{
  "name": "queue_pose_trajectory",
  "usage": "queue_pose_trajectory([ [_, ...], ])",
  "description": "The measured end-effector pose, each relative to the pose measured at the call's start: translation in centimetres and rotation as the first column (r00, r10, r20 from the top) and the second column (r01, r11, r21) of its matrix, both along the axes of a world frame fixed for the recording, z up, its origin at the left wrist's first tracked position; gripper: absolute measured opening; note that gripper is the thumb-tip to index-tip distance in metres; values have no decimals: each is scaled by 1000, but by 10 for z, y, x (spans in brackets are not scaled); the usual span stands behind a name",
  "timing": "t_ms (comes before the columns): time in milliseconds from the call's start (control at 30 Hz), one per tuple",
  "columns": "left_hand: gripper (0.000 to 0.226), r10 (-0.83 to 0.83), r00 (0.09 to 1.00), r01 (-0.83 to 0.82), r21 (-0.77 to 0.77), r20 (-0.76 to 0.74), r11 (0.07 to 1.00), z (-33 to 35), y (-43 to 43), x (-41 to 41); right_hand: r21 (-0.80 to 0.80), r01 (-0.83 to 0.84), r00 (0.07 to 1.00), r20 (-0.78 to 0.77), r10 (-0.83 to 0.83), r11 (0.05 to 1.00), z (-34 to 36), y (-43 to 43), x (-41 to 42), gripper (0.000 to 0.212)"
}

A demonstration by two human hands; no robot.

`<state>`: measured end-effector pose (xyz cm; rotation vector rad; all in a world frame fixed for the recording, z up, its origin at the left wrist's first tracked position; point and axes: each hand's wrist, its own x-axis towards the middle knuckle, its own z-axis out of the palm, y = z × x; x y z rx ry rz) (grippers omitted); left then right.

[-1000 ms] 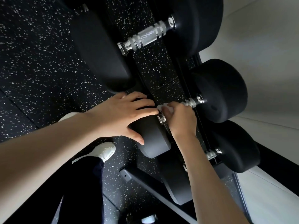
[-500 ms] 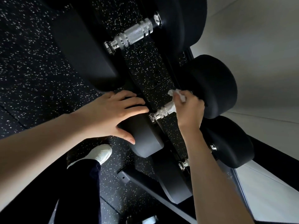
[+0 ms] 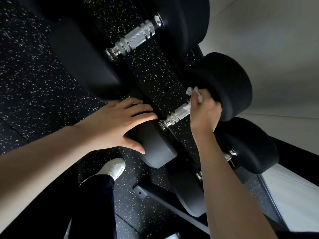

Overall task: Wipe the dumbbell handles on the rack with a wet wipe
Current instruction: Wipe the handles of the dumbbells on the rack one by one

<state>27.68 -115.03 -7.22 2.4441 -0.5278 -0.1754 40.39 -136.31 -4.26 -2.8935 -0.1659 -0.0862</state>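
From the head camera we look down on three dumbbells lying across a black metal rack (image 3: 165, 199).

Our right hand (image 3: 205, 112) has its fingers curled round a white crumpled wet wipe (image 3: 193, 92), wrapping it over the far end of the middle dumbbell's knurled chrome handle (image 3: 177, 115), close against the far black round head (image 3: 229, 87). A loose corner of the wet wipe sticks up above the knuckles.

Our left hand (image 3: 119, 125) lies flat on the near black round head (image 3: 155, 149), fingers straight and spread, thumb down its face, steadying it.

We judge the task mid-way. This handle is under the wipe, and its near stretch shows bare. The larger dumbbell's ringed chrome handle (image 3: 136, 38) above and the lowest dumbbell's short chrome handle (image 3: 229, 155), half hidden by our forearm, show no sign either way, so we cannot tell whether they are done.

The heads look matte and rubbery, and the handles are bright, cross-hatched metal with smooth collars. Below the rack is black rubber flooring with white speckles (image 3: 34, 66), with a white shoe (image 3: 114, 168) on it.
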Motion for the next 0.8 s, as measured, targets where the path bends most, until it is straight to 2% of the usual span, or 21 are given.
queue_pose_trajectory([
  [133,86,-3,1000,3,11,-2,1000,0,0,0,111,1,1000,2,-1,994,-3,-7,-10,23],
  [267,88,-21,1000,22,36,-16,999,4,0,0,110,-95,995,-28,99,989,-1,-16,-18,25],
  [433,90,-82,997,80,169,5,982,18,0,5,-130,-160,984,61,169,978,1,-22,-25,25],
  [500,90,-101,995,98,206,6,974,28,1,7,-130,-121,987,89,133,984,2,-20,-28,19],
  [633,86,-106,994,97,269,18,958,53,11,12,77,-19,1000,15,18,997,6,-12,-33,11],
  [700,82,-102,994,85,297,43,951,66,19,16,184,63,997,-49,-54,981,10,-5,-35,10],
  [800,80,-84,995,58,355,60,933,84,35,24,308,121,993,-53,-110,944,22,6,-36,10],
])
